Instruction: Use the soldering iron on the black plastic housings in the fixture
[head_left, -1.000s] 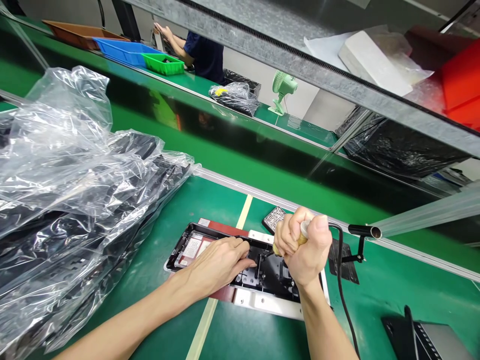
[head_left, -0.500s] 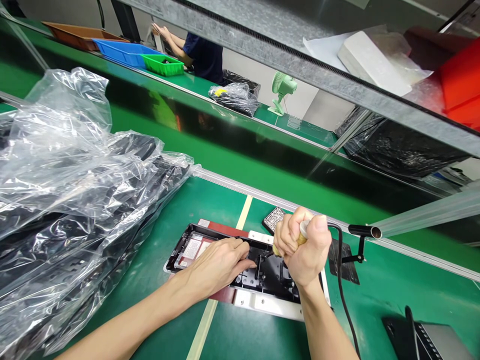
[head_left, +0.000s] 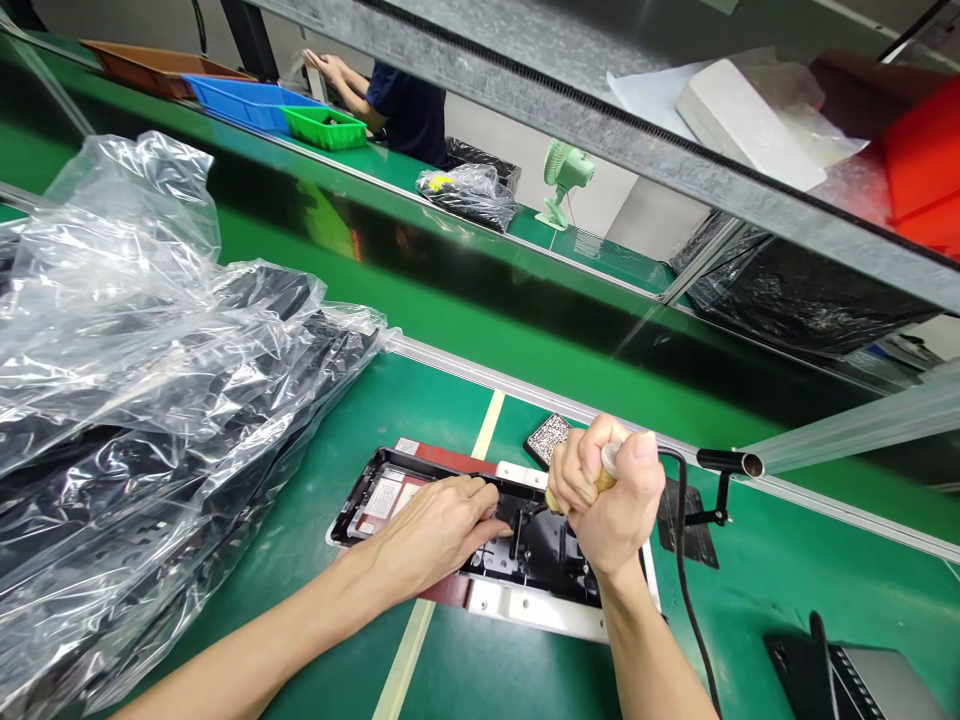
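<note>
A black plastic housing (head_left: 541,548) lies open side up in a white and red fixture (head_left: 525,605) on the green bench. My left hand (head_left: 435,530) rests flat on the housing's middle and holds it down. My right hand (head_left: 611,495) is closed in a fist around a corded hand tool (head_left: 604,462) with a yellowish grip. The tool's tip points down and left into the housing, just right of my left fingertips. A black cable (head_left: 686,590) runs from the tool toward the near edge.
A large clear bag of black parts (head_left: 142,400) fills the left of the bench. A small patterned pad (head_left: 547,436) and a black tool stand (head_left: 712,495) sit behind the fixture. A dark device (head_left: 862,680) is at lower right. Another person (head_left: 397,100) works at the far bench near coloured trays.
My hands and the tool stay in place on the housing. The person at the far bench has shifted their hands slightly.
</note>
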